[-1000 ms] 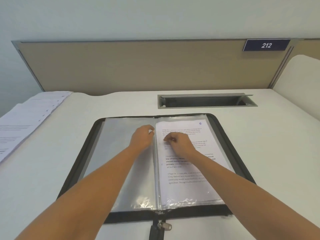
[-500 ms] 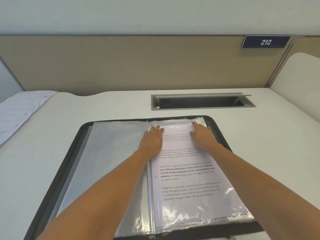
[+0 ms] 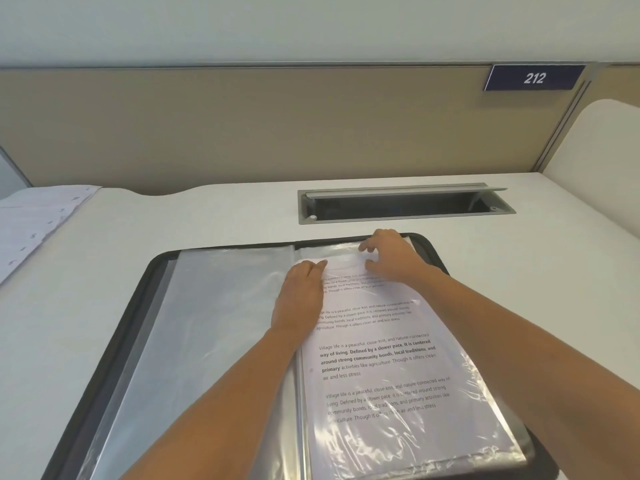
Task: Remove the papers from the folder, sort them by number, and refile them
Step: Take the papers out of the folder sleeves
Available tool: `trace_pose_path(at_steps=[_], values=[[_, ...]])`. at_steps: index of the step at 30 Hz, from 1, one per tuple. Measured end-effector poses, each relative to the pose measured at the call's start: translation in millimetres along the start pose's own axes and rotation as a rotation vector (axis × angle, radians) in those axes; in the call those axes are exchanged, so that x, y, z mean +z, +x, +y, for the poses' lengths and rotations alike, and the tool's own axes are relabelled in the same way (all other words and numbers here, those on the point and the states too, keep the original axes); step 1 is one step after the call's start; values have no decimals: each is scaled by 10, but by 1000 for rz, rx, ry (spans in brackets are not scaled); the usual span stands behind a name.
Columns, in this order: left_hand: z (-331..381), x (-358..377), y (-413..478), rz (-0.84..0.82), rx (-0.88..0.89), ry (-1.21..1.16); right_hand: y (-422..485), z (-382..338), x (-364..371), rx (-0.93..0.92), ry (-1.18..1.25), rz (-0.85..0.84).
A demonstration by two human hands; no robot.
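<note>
White desk (image 3: pixel 519 306) holds open black zip folder (image 3: pixel 162 271), long axis toward tan partition (image 3: pixel 242 126). Left hand (image 3: pixel 301 296) flat on printed paper (image 3: pixel 377 358); right hand (image 3: pixel 391 254) pinching clear sleeve top (image 3: pixel 332 251). Loose sheets (image 3: pixel 31 223) far left.

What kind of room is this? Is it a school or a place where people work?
Most likely an office desk. A tan divider panel stands behind the white desk, with a number sign reading 212, and there is a cable slot in the desk. A folder lies open.

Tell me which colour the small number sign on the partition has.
The small rectangular number sign is dark navy blue with white digits 212, in the head view.
</note>
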State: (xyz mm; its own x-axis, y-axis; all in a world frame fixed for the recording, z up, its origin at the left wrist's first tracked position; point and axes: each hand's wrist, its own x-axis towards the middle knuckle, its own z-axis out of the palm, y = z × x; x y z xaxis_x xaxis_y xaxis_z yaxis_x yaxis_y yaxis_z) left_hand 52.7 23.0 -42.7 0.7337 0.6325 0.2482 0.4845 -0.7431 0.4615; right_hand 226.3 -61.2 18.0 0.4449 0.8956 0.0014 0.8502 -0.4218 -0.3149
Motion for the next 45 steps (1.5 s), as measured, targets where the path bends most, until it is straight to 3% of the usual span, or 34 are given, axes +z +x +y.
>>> trace_pose_path(at_steps=[3,12,18,27,31,36,45], values=[[6,-11,-15,20,-5,-23,115,-103,-78,-38,-70,-34],[20,-50,-40,40,-31,-144,318,-337,-238,-43,304,-266],[6,-72,-44,93,-64,-292,535,-319,-263,46,117,-365],[-1,-79,-43,88,-81,-294,722,-266,-254,3,-85,-541],[-9,-73,-44,91,-92,-304,773,-258,-255,22,-108,-615],[-3,-69,-56,93,-84,-310,776,-225,-342,-3,-130,-558],[11,-96,-62,74,-80,-281,862,-264,-296,17,-186,-690]])
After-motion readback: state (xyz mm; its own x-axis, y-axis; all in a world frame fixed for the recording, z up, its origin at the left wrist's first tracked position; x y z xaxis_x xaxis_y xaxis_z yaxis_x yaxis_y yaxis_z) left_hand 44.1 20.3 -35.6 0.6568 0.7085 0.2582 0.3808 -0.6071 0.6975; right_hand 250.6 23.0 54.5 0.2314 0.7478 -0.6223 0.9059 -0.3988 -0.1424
